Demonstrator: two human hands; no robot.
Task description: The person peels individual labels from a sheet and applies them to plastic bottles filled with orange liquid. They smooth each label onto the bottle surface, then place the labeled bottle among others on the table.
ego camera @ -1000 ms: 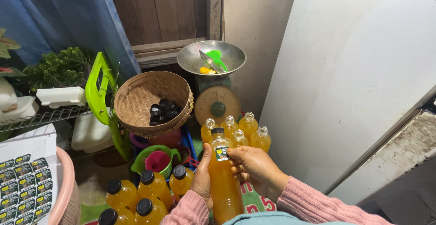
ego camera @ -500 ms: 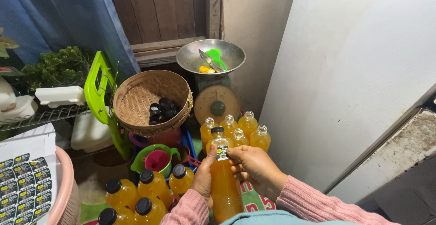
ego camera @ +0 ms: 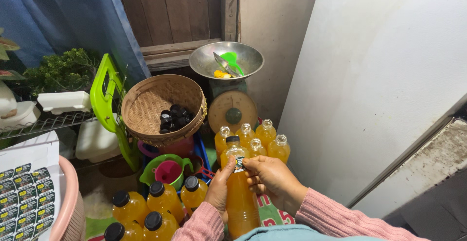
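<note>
While left hand [ego camera: 218,192] grips capped orange bottle [ego camera: 239,192] at 6 o'clock, fingers wrapped round its side, right hand [ego camera: 273,178] presses small label [ego camera: 239,162] near neck, fingertips together on it. Step judged: label sticking. Next likely needs smoothing label edges flat. Uncapped bottles [ego camera: 254,139] at 12 o'clock; woven basket [ego camera: 146,106] of black caps [ego camera: 174,118] at 10.

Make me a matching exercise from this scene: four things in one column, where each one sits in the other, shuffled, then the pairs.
Things:
1. Black caps
2. Green scoop
3. Pink funnel
4. Small label

Places:
A. On the neck of the orange bottle held in both hands
B. In the woven basket
C. Inside the green jug
D. In the metal pan of the scale

Pairs: 1-B, 2-D, 3-C, 4-A
</note>
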